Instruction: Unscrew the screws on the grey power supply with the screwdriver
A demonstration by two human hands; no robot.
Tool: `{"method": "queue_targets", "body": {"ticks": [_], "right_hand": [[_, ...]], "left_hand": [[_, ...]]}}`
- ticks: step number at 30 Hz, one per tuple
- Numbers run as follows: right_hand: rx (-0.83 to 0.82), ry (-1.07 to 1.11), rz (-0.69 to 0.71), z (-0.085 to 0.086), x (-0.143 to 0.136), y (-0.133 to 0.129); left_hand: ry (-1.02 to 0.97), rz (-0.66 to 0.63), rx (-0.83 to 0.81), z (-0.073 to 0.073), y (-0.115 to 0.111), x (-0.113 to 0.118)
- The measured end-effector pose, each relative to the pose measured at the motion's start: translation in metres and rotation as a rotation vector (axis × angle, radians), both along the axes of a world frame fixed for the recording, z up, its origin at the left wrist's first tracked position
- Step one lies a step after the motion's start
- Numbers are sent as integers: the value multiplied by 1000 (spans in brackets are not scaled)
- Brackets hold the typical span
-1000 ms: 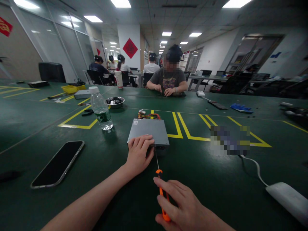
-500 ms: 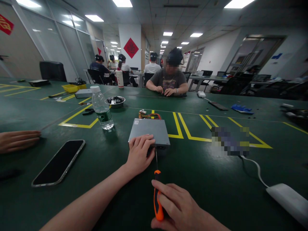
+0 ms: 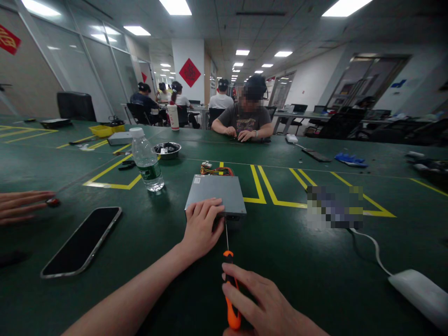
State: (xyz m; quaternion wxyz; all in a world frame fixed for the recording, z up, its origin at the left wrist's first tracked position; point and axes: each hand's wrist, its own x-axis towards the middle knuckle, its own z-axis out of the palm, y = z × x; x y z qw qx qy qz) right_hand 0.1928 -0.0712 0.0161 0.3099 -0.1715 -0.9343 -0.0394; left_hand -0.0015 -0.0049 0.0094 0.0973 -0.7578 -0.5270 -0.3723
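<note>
A grey metal box (image 3: 217, 189) with a bundle of coloured wires (image 3: 219, 171) at its far side lies on the green table (image 3: 168, 289). My left hand (image 3: 204, 225) grips the box's near left part, its fingers on the top face. In my right hand (image 3: 250, 296) is an orange and black screwdriver (image 3: 232, 312). Its thin shaft points away from me and meets the near side of the box beside my left thumb. The contact at the tip is too small to make out.
Left of the box stand a water bottle (image 3: 147, 163) and a metal bowl (image 3: 168, 150). A phone (image 3: 83, 241) lies nearer. Another person's hand (image 3: 24, 205) rests at the left edge. Across the table sits a person (image 3: 245, 116). A white device (image 3: 418, 294) is at right.
The fingers of my right hand have shifted on the screwdriver handle. The other person's hand at the left has changed pose, and a small reddish object now shows at its fingertips. The view has shifted slightly.
</note>
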Motion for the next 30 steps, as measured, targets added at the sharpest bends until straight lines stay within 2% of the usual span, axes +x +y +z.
{"method": "queue_targets", "body": {"ticks": [2,6,9,12,15,21,26,30], "right_hand": [[18,-40,4,4,-1,0],[77,81,39,2,-1,0],[34,132,12,0,-1,0],[7,48,15,5,-2,0],[57,-5,29,9,-3,-1],[79,147,-24,-2,3,-1],[16,-30,-11,3,0,-4],[77,35,-10,5,0,-5]], "left_hand": [[4,0,-2,0,0,0],[7,-4,-4,0,0,0],[5,-5,-7,0,0,0],[7,-5,-6,0,0,0],[4,-11,-6,1,0,0],[10,-6,-6,1,0,0],[11,5,-15,0,1,0],[15,8,-13,1,0,0]]}}
